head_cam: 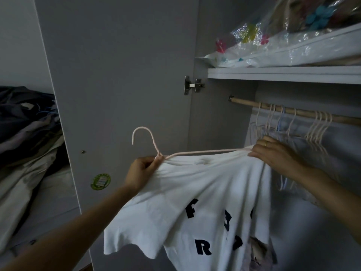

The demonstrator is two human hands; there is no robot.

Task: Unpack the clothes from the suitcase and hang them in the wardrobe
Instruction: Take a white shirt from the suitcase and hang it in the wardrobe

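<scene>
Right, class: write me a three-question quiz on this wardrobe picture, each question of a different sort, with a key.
1. True or false: the hook of the pink hanger is already over the wooden rail.
2. Which hand holds the hanger at the base of its hook?
A. left hand
B. right hand
C. neither
3. Fill in: the garment on the hanger is a white ___ with dark letters.

Key
1. False: the hook is in the air, left of the rail.
2. A; the right hand pinches the T-shirt at the hanger's far end.
3. T-shirt.
</scene>
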